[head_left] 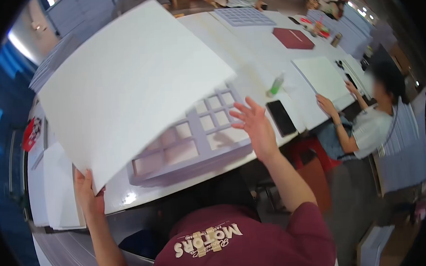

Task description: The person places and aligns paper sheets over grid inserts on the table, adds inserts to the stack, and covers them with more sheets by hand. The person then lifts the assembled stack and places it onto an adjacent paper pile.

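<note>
A large white sheet [133, 84] is tilted up over the left part of the table, its near corner gripped by my left hand [89, 191]. Under the sheet's right edge lies a pale lavender tray divided into square compartments [201, 138]; the sheet hides its far left part. My right hand [256, 126] is raised above the tray's right end, fingers spread, holding nothing. It is apart from the sheet. Close by on its right, a black phone [281, 117] lies on the table.
A stack of white sheets [61, 189] lies at the left table edge. Beyond the phone stands a bottle with green liquid [276, 85]. Farther off are a dark red panel [293, 38] and another compartment tray [245, 16]. A seated co-worker [371, 124] handles a pale board [322, 76] at right.
</note>
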Demonstrator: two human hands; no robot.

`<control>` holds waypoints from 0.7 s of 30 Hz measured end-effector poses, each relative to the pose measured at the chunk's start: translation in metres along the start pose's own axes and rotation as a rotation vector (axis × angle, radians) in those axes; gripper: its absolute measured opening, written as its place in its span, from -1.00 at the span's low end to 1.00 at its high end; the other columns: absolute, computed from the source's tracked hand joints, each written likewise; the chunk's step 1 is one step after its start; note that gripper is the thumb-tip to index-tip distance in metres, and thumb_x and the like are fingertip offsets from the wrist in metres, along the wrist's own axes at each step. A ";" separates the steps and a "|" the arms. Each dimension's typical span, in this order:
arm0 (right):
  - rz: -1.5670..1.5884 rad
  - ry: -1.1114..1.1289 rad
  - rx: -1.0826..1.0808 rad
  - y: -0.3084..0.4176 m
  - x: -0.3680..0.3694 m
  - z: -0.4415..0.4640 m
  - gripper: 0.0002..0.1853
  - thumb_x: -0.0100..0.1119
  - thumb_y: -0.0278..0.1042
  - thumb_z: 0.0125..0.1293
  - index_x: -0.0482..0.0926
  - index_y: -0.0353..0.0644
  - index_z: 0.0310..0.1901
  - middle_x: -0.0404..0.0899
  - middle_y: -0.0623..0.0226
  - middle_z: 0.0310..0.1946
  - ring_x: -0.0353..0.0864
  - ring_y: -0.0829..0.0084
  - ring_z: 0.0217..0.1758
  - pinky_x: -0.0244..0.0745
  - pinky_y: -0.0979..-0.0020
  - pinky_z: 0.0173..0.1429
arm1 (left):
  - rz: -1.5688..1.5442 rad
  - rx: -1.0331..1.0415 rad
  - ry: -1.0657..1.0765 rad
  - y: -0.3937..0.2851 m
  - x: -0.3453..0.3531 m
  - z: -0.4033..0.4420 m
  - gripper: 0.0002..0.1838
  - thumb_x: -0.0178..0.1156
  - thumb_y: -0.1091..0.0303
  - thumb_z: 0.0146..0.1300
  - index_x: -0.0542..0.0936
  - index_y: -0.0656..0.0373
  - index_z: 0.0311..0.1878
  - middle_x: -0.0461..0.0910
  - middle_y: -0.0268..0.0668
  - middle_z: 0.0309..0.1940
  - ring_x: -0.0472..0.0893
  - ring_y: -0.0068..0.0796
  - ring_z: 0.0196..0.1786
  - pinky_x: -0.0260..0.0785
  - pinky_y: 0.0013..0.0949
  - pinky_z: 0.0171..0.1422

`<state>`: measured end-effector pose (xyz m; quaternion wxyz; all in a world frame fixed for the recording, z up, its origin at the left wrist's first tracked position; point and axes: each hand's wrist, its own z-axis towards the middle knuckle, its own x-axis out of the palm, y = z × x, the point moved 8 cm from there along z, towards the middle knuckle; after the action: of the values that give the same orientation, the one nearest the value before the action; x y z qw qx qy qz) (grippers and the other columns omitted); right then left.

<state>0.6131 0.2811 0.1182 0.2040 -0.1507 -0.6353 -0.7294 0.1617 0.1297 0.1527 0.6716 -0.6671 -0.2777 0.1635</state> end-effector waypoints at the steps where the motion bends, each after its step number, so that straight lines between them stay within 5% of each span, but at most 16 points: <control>1: -0.027 -0.001 0.030 0.007 -0.007 0.004 -0.40 -0.15 -0.03 0.58 0.16 -0.37 0.41 0.54 0.18 0.09 0.55 0.43 0.12 0.47 0.33 0.15 | 0.060 -0.037 0.063 0.006 0.013 0.000 -0.64 0.05 0.33 0.48 0.38 0.07 0.30 0.62 -0.42 -0.14 0.61 -0.69 -0.28 0.43 -0.57 -0.41; 3: -0.078 -0.002 0.100 0.013 -0.024 0.005 -0.42 -0.08 -0.10 0.57 0.19 -0.41 0.39 0.57 0.18 0.04 0.56 0.50 0.06 0.45 0.38 0.12 | 0.082 -0.007 0.188 0.018 0.032 0.003 -0.64 0.03 0.33 0.50 0.36 0.09 0.30 0.62 -0.40 -0.14 0.61 -0.69 -0.32 0.43 -0.56 -0.46; 4: -0.431 -0.082 0.063 0.020 -0.040 0.001 -0.51 -0.01 -0.22 0.53 0.31 -0.36 0.34 0.64 0.23 -0.06 0.57 0.55 -0.01 0.41 0.43 0.12 | 0.090 -0.006 0.266 0.030 0.047 0.004 -0.64 0.02 0.32 0.50 0.36 0.10 0.30 0.63 -0.39 -0.14 0.61 -0.69 -0.35 0.43 -0.56 -0.49; 5: -0.444 -0.090 0.054 0.013 -0.055 0.002 -0.58 0.05 -0.33 0.48 0.38 -0.36 0.27 0.66 0.28 -0.10 0.55 0.62 -0.04 0.39 0.51 0.10 | 0.092 0.004 0.290 0.034 0.053 0.005 -0.64 0.01 0.32 0.50 0.35 0.11 0.30 0.63 -0.39 -0.14 0.61 -0.69 -0.36 0.42 -0.56 -0.50; 10: -0.651 -0.001 -0.024 0.005 -0.091 0.007 -0.63 0.20 -0.35 0.36 0.56 -0.36 0.12 0.70 0.18 -0.09 0.65 0.48 -0.01 0.46 0.48 0.12 | 0.116 0.022 0.373 0.055 0.066 0.018 -0.62 0.00 0.32 0.51 0.33 0.12 0.33 0.62 -0.37 -0.12 0.60 -0.70 -0.40 0.38 -0.58 -0.56; 13: -1.012 0.029 -0.069 0.009 -0.100 0.005 -0.66 0.30 -0.34 0.27 0.65 -0.31 0.04 0.69 0.11 0.02 0.67 0.32 0.08 0.49 0.40 0.17 | 0.158 -0.038 0.440 0.059 0.072 0.017 -0.57 0.01 0.35 0.51 0.28 0.22 0.37 0.55 -0.15 0.15 0.62 -0.48 0.02 0.53 -0.44 -0.04; 21: -1.040 0.116 -0.036 -0.006 -0.111 0.006 -0.62 0.36 -0.30 0.20 0.67 -0.26 0.03 0.67 0.11 0.06 0.66 0.23 0.10 0.48 0.36 0.21 | 0.157 -0.055 0.398 0.074 0.070 0.017 -0.58 0.00 0.37 0.51 0.28 0.24 0.35 0.57 -0.15 0.11 0.63 -0.46 0.03 0.53 -0.41 -0.02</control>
<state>0.7068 0.2999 0.0612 -0.1528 0.2219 -0.6011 -0.7524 0.2183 0.1894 0.0897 0.6798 -0.7240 -0.0913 0.0729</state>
